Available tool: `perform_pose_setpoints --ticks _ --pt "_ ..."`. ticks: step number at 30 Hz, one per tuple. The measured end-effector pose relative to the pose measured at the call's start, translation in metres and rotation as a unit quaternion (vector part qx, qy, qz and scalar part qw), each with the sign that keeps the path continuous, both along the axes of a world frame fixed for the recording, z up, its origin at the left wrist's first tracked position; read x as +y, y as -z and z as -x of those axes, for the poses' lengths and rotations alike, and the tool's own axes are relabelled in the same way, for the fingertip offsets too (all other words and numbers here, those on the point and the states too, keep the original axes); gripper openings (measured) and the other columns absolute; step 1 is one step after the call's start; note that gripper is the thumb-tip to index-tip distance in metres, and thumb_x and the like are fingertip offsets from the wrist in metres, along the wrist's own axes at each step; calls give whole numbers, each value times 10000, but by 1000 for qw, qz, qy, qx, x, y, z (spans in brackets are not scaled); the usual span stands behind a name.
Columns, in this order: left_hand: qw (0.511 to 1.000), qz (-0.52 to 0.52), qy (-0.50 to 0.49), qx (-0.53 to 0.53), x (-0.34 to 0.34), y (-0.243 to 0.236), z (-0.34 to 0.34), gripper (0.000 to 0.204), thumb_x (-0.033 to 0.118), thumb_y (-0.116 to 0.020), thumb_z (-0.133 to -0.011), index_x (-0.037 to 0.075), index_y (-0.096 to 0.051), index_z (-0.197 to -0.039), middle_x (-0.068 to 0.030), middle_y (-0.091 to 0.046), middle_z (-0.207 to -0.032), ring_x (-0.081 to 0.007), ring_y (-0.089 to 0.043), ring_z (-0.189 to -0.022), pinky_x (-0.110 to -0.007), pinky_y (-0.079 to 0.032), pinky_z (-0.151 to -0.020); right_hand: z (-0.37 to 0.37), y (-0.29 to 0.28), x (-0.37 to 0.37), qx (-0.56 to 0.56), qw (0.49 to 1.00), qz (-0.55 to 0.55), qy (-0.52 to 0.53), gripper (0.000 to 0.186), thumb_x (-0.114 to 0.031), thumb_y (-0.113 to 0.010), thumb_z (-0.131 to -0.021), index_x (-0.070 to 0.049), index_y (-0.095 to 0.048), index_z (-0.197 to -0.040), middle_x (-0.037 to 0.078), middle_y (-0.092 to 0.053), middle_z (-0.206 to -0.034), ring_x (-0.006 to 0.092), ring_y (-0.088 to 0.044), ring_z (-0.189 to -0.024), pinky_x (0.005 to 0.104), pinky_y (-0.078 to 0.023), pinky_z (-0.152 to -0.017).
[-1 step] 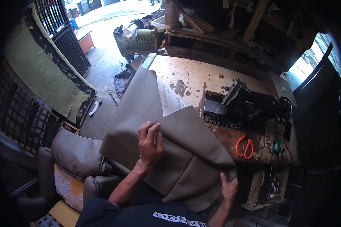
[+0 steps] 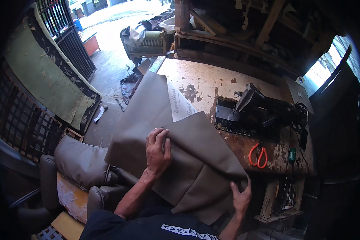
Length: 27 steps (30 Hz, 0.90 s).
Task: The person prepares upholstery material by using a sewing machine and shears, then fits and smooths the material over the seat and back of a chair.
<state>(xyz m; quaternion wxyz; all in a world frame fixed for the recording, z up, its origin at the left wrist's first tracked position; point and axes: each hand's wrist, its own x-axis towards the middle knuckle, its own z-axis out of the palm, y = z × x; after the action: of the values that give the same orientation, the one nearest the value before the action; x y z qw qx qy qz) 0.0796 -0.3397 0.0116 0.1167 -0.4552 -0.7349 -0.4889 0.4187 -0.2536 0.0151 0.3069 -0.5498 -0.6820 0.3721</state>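
- The left hand (image 2: 158, 150) lies flat, fingers spread, on the brown sheet (image 2: 180, 160), which covers the near left part of the worktable (image 2: 212, 80) and hangs over its near edge.
- The right hand (image 2: 241, 198) pinches the sheet's lower corner below the near edge.
- I judge the sheet is being smoothed; better to press evenly and pull the corner gently, so no fold stays.
- Orange scissors (image 2: 258, 155) and the black sewing machine (image 2: 264, 110) lie toward the right edge.
- Compared with the earlier picture, nothing has visibly moved.

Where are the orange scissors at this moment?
In the head view the orange scissors lie on the worn wooden table, on the person's right, just in front of the black sewing machine and beyond the right hand.
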Motion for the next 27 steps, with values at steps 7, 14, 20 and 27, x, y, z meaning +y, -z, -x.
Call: perform_pose_setpoints --ticks 7,14,20,27 --pt "981 190 -34 -5 -3 12 -2 554 320 -622 -997 67 -497 -1473 -206 -468 -1536 -387 -435 -1431 -588 -245 -1209 71 -62 17 -78 988 -67 -111 601 -194 -820 -845 -24 -590 -1372 220 -689 -1252 345 -661 -1165 435 -511 -993" --pt "976 214 27 -40 -17 14 12 585 340 -594 -1017 80 -462 -1524 -200 -398 -1608 -382 -366 -1496 -567 -201 -1245 57 -35 42 111 985 -119 60 252 -222 -624 -1056 28 -654 -1046 51 -655 -896 128 -580 -843 297 -496 -798" --pt "947 313 42 62 -12 11 0 534 381 -554 -1032 94 -531 -1481 -191 -427 -1594 -374 -315 -1524 -546 -180 -1258 -7 2 65 107 975 -82 174 230 -216 -603 -1062 12 -629 -1074 33 -611 -925 115 -540 -881 282 -458 -841" --pt "963 253 82 52 -53 10 -50 550 329 -640 -983 80 -528 -1460 -199 -434 -1575 -400 -335 -1502 -588 -201 -1236 8 9 44 254 965 -6 64 518 -80 -632 -1015 -30 -433 -1490 116 -629 -1220 152 -579 -1028 301 -450 -950"
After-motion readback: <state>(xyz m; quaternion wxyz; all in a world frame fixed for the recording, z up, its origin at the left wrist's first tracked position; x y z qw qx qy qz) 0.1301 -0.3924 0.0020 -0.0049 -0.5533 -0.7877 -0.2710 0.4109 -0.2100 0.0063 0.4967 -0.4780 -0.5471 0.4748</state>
